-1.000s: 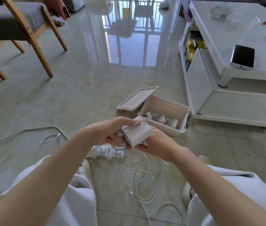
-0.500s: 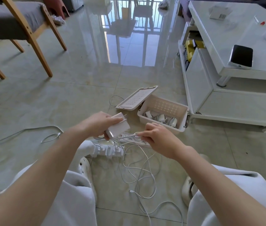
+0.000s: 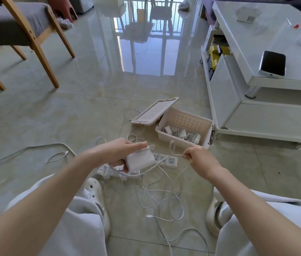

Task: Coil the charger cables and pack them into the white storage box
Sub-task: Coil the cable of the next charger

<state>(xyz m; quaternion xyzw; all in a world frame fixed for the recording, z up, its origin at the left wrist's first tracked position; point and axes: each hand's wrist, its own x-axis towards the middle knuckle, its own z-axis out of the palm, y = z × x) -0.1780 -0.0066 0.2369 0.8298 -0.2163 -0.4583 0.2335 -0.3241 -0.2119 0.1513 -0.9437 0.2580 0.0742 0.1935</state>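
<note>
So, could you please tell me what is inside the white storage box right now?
The white storage box holds several coiled white chargers along its near side. Its near wall hides the floor beneath them, so an exact count isn't possible.

1. Both forearms are bare to the elbow; no sleeve, watch or ring shows on the left hand or the right hand.
2. Loose, soft trousers in a pale grey-white cover both legs.
3. Cream-white clogs with round vent holes are on both feet.
</note>
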